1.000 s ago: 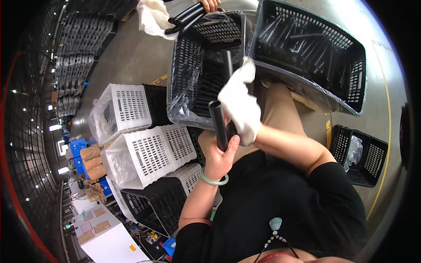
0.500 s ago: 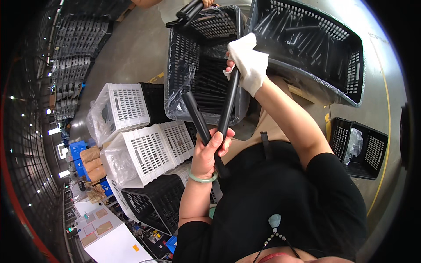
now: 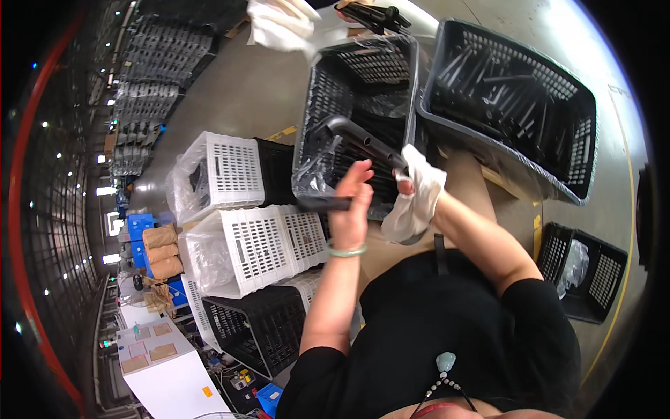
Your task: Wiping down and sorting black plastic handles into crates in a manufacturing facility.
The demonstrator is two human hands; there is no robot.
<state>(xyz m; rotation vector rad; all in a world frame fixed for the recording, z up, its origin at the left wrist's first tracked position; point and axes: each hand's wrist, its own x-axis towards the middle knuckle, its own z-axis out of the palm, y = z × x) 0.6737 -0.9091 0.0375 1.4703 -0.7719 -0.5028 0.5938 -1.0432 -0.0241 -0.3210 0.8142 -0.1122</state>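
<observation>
My right hand point(image 3: 412, 192) is wrapped in a white cloth point(image 3: 427, 183) and closed round the end of a bent black tube point(image 3: 370, 143). Small holes show along the tube, and its curved end hangs over a plastic-lined black crate point(image 3: 301, 164). Beside it, my left hand point(image 3: 351, 209) is raised with its fingers stretched out and slightly blurred. A dark tube-like piece point(image 3: 322, 204) meets the palm of that hand; whether it belongs to the bent tube is unclear. More dark tubes lie in the lined crate.
Another person's hand holds black parts point(image 3: 377, 17) beyond the lined crate, near a white cloth point(image 3: 283, 24). A second black crate point(image 3: 513, 143) of tubes stands at right. White crates point(image 3: 262, 248) are stacked at left. A small black crate point(image 3: 593, 279) sits on the floor.
My left fingers have opened from their grip on the tubes. The cloth-wrapped right hand has come lower, and the tube's curved end now points away over the crate. A white cloth has appeared at the top.
</observation>
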